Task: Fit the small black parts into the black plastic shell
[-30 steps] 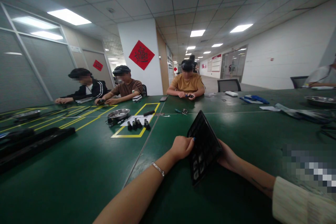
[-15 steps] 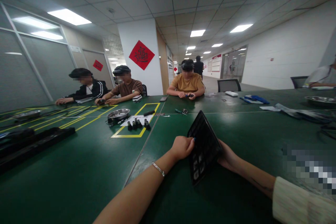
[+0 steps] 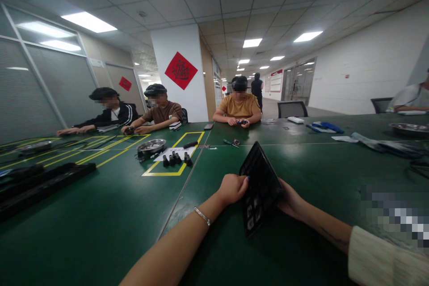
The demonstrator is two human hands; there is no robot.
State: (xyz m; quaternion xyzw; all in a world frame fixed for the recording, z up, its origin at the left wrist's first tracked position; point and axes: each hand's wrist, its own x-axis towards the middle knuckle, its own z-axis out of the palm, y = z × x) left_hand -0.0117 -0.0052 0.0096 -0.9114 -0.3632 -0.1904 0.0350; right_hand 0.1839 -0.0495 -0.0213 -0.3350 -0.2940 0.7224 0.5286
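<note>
A thin black tablet-like panel [image 3: 263,187] is tilted up on edge above the green table, with faint squares and a few pale shapes on its face; I cannot make out its exact kind. My left hand [image 3: 233,187] is closed at its left edge, with the thumb pressed on the face. From the right, my right hand [image 3: 291,200] grips the other side, and its fingers are hidden behind the panel. A silver bracelet [image 3: 202,216] circles my left wrist.
Several black cylindrical parts [image 3: 177,158] stand by a metal bowl [image 3: 151,146] on the green table [image 3: 134,214]. Pliers [image 3: 231,142] lie beyond the panel. A long black tray [image 3: 47,187] is at left. Blue cloth [image 3: 324,127] lies at right. Other people [image 3: 238,105] sit across.
My hands and the black panel stay almost still. At far left, a seated person's hands have moved further left. A standing person in the background has shifted slightly to the right.
</note>
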